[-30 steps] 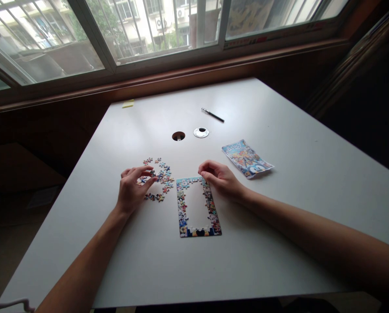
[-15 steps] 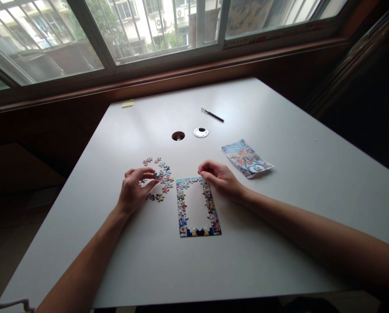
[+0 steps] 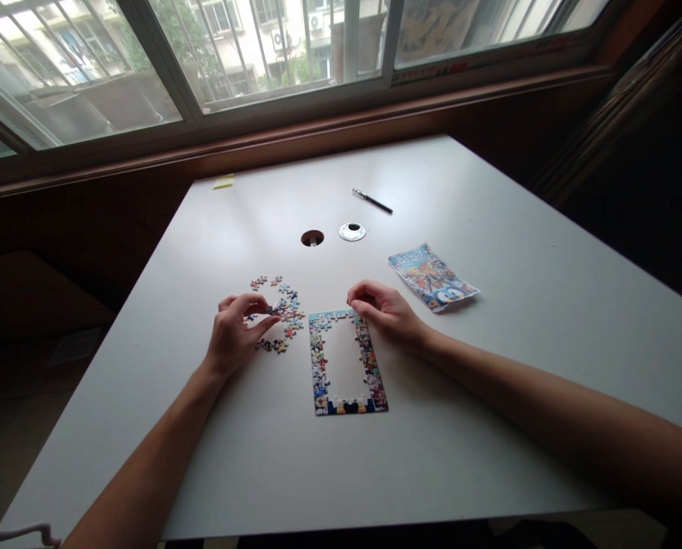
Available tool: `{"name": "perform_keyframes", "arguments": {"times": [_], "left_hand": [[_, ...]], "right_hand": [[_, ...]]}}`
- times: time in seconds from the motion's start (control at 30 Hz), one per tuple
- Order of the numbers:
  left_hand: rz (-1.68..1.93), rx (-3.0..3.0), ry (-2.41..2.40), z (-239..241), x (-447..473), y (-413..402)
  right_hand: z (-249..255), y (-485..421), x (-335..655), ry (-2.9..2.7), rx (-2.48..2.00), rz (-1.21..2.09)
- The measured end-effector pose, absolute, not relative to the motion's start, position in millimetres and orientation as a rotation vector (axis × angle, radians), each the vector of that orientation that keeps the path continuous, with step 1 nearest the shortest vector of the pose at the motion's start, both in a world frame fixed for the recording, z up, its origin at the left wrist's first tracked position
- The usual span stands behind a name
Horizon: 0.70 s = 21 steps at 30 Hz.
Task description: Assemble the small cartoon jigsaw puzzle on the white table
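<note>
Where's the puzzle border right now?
In the head view, the puzzle border lies on the white table, just right of the loose pieces, its far right corner by the right hand.

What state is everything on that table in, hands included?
Puzzle: border joined, middle unfilled.
Pieces: loose, scattered.
Left hand: thumb and forefinger near pieces; grip unclear.
Right hand: fingers curled, at puzzle's top right corner.
Sheet: picture up, not quite flat.
Pen: lying down.
Hole: open.
Disc: beside hole.
Yellow note: at table's far edge.
</note>
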<state>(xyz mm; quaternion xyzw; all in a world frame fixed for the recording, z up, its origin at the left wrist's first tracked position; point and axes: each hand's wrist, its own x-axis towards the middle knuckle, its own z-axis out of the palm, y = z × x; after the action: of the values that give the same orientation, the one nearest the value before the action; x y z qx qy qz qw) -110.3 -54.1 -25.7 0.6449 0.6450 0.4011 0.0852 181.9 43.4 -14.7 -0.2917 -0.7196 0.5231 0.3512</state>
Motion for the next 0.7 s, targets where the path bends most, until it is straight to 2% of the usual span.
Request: {"name": "perform_keyframes", "arguments": {"times": [0.7], "left_hand": [[1.16,2.169,1.892,-17.8,-103.7,-54.8]], "right_hand": [[-14.6,44.2,181.8,-1.87,-0.755,1.352]]}}
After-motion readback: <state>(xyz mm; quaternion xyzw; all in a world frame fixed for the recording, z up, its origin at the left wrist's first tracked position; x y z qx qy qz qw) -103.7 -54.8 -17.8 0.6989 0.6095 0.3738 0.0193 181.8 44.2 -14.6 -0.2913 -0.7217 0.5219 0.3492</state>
